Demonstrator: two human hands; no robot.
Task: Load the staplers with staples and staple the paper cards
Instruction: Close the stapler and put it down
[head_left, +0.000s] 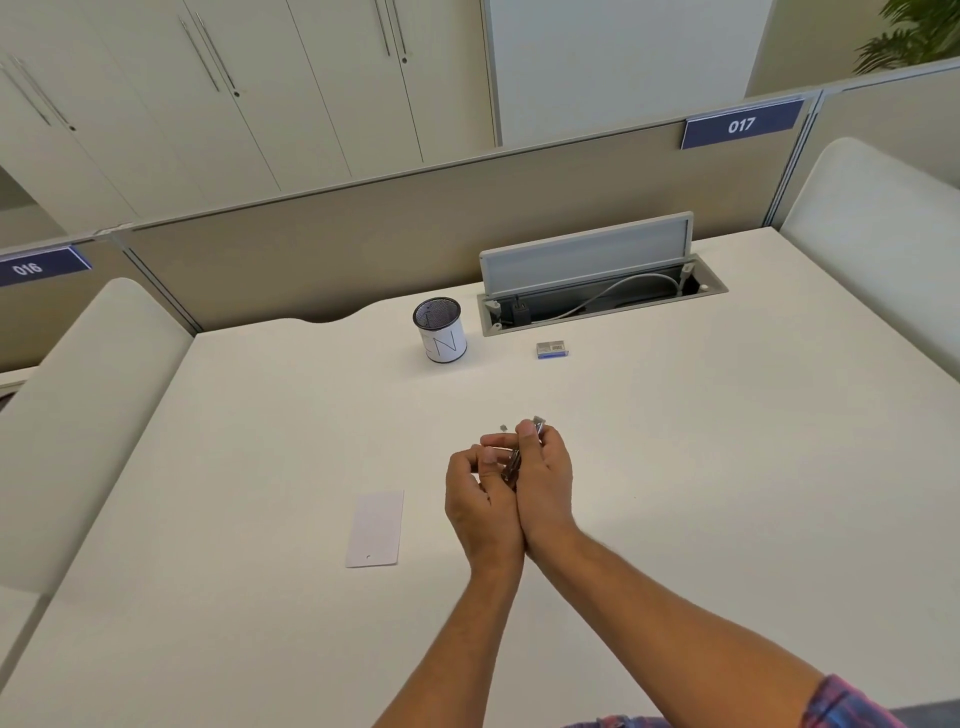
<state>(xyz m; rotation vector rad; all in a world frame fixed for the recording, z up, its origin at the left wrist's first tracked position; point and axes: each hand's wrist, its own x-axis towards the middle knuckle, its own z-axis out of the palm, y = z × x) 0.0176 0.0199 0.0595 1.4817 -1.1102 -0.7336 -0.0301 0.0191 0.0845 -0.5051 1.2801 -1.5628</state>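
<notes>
Both hands meet over the middle of the white desk (701, 467) around a small metal stapler (511, 467), which is mostly hidden between them. My right hand (545, 483) grips it, thumb on top, and a metal end sticks out past the fingers. My left hand (478, 499) pinches at the stapler's side with curled fingers. A tiny metal bit, perhaps staples (503, 427), lies just beyond the fingertips. A white paper card (375, 529) lies flat to the left of my hands. A small blue staple box (551, 349) sits farther back.
A mesh pen cup (440, 331) wrapped in white paper stands at the back centre. Beside it, an open cable hatch (597, 291) has its lid raised. Cubicle partitions border the desk at the back and on both sides.
</notes>
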